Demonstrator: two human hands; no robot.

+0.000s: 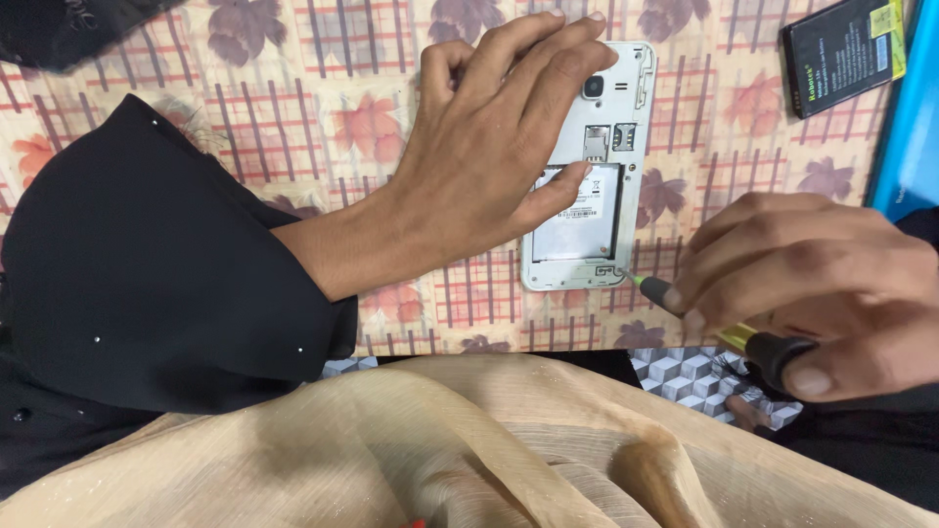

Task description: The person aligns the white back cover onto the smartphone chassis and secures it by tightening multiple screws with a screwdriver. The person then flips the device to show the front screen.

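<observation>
Phone [597,210] lies back-up on the surface [323,127], upper centre, long axis running away from the person, back cover off. Left hand [489,147] rests on the phone's left half, thumb [558,191] inside the battery bay. Right hand [812,284] sits to the phone's right and nearer the person, holding a screwdriver [724,332]; the tool slants up-left, tip touching the phone's near-right corner. Battery [843,54] lies on the surface at far right, well apart from the phone. A tray edge [910,127] sits just right of the battery. Left sleeve [156,264] covers the surface's left part. Cloth [460,450] lies nearest the person, in front of the surface edge.
</observation>
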